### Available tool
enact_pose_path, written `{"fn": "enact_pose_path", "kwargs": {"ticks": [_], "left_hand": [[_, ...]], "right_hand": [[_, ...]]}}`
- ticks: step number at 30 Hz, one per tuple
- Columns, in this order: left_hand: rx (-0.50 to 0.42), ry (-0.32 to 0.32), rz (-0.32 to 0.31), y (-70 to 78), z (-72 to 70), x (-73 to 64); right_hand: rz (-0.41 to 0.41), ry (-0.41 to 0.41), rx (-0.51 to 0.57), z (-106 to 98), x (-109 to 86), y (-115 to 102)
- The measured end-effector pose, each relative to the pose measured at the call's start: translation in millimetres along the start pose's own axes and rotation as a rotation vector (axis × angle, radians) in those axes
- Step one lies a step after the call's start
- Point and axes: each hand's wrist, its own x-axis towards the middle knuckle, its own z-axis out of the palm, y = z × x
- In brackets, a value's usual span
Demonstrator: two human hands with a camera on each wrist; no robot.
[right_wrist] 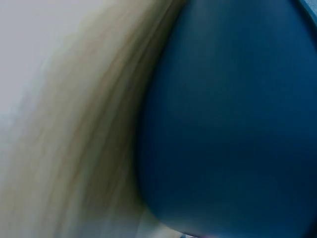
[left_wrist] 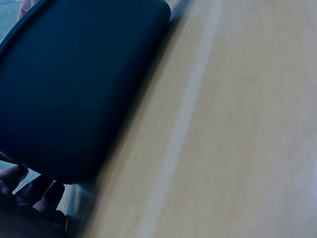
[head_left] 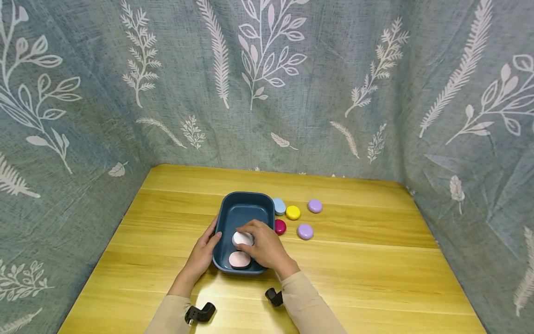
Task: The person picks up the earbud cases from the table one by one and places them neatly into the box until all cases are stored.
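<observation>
A deep dark-blue rectangular box with rounded corners stands on the table. My left hand holds its left wall, thumb over the rim and fingers along the outside; in the left wrist view some fingers show by the box's corner. Inside the box, my right hand has thumb and fingers around a smooth white rounded piece. Nearer me lies a pale pink oval piece in the box. The right wrist view shows mostly the box's outer wall, with the right hand hidden.
Right of the box lie a light blue piece, a yellow disc, a crimson disc and two lilac discs, one farther back and one nearer. A leaf-patterned curtain surrounds the wooden table.
</observation>
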Motion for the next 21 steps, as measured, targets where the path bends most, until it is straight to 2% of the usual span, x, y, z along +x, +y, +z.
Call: {"fn": "enact_pose_path", "kwargs": {"ticks": [12,21], "left_hand": [[-0.005,-0.005,0.002,-1.0,-1.0,-0.2],[-0.009,-0.008,0.004,1.0,-0.9,-0.6]], "right_hand": [[-0.011,-0.014,-0.106,8,2.9,-1],[0.013,-0.024,-0.202,11,4.6,-2]]}}
